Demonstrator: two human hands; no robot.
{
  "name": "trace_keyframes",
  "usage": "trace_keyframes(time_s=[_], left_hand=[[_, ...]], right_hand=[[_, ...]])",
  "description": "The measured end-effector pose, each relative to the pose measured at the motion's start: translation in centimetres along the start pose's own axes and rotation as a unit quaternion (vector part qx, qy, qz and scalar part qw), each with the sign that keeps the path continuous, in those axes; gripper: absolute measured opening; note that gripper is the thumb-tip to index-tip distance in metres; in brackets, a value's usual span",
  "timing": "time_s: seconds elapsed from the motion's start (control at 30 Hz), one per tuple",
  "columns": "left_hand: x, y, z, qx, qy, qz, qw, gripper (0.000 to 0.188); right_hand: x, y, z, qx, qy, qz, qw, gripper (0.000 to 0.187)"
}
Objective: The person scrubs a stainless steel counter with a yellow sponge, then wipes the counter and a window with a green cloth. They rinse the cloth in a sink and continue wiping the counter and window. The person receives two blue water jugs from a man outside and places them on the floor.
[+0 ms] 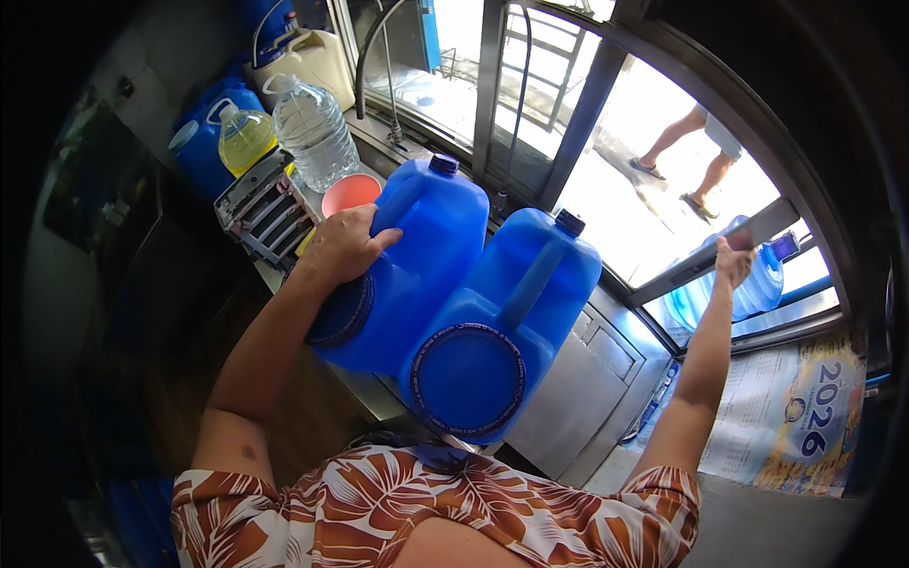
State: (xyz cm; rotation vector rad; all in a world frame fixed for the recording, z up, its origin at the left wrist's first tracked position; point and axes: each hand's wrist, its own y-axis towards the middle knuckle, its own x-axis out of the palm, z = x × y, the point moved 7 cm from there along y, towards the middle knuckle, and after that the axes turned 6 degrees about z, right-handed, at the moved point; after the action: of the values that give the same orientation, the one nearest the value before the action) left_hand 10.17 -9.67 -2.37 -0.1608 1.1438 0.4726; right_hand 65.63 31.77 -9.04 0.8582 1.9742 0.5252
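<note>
Two large blue water jugs stand side by side in front of me, each with a dark screw cap on top and a wide round lid facing me. My left hand is closed round the handle of the left jug, with its thumb across the near side and the other fingers partly hidden. Out to the right, my right hand grips the metal rail of a window frame at arm's length. Just past that hand, a clear blue water bottle lies on its side behind the rail.
Left of the jugs are an orange-pink bowl, a clear plastic bottle, a bottle of yellow liquid and a grey slotted rack. A metal counter runs beneath. Beyond the window a person's legs show. A calendar sheet hangs lower right.
</note>
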Motion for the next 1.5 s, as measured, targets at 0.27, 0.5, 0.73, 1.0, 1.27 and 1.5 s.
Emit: trace_keyframes(time_s=[0.27,0.5,0.73,1.0,1.27,1.5], left_hand=[[0.6,0.5,-0.9,0.02,0.007,0.009,1.0,0.043],[0.6,0.6,-1.0,0.025,0.019,0.036,0.999,0.056],[0.8,0.6,-1.2,0.048,-0.012,0.04,0.998,0.056],[0.5,0.7,-1.0,0.083,-0.034,0.049,0.995,0.055],[2.2,1.8,-0.8,0.136,-0.068,0.053,0.987,0.045],[0.6,-0.6,0.0,0.21,-0.059,0.105,0.97,0.028]], right_hand=[[-5.3,3.7,8.0,0.096,-0.212,-0.089,0.968,0.077],[-9.8,4.3,9.7,0.122,-0.305,-0.04,0.944,0.058],[-11.1,4.1,11.4,0.197,-0.254,-0.098,0.942,0.05],[-8.2,9.5,20.1,0.128,-0.391,0.006,0.911,0.052],[-9.2,-8.7,-12.9,-0.307,0.128,-0.163,0.929,0.043],[-16.3,-30.4,-32.2,-0.648,0.108,-0.266,0.705,0.055]])
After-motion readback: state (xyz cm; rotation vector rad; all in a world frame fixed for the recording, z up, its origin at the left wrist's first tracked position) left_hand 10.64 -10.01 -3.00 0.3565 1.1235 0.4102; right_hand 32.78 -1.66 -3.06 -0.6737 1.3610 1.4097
